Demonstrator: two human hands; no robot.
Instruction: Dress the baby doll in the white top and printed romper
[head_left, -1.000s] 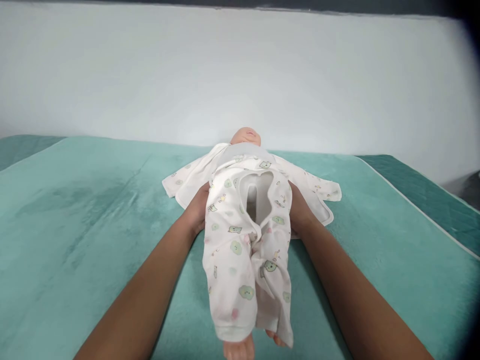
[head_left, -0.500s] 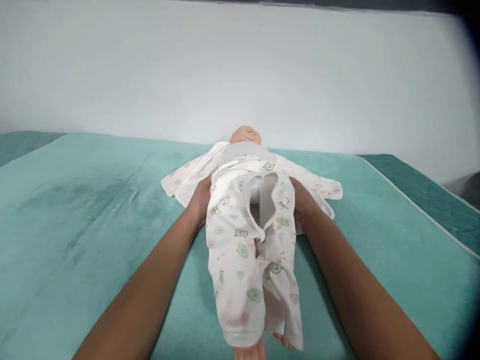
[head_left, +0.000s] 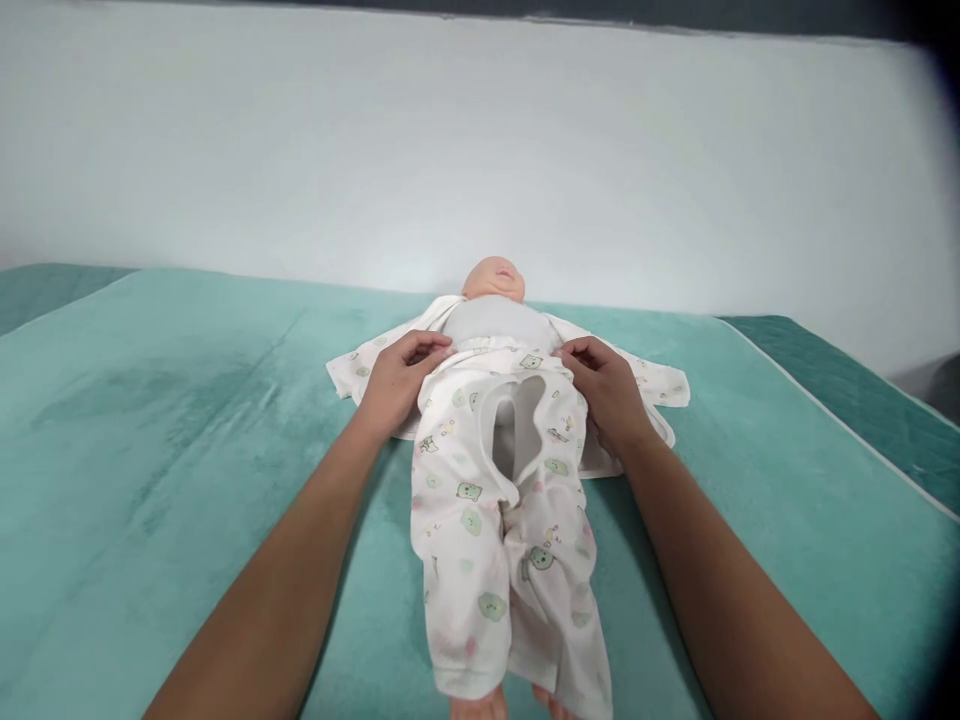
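A baby doll (head_left: 492, 280) lies on its back on a teal blanket (head_left: 165, 450), head away from me. It wears white printed trousers (head_left: 487, 520) with an open crotch, and an open white printed top (head_left: 645, 385) is spread under it. My left hand (head_left: 397, 378) pinches the trousers' waistband at the doll's left side as I see it. My right hand (head_left: 604, 385) pinches the waistband on the other side. The doll's bare feet (head_left: 480, 706) stick out of the trouser legs at the bottom edge.
A white wall (head_left: 480, 150) rises behind the bed. A darker teal strip (head_left: 847, 390) runs along the blanket's right edge, and another shows at far left (head_left: 45, 290).
Both hands have come out from under the doll's hips and now grip the waistband on top. The doll has settled flatter, and the waistband sits higher on its belly.
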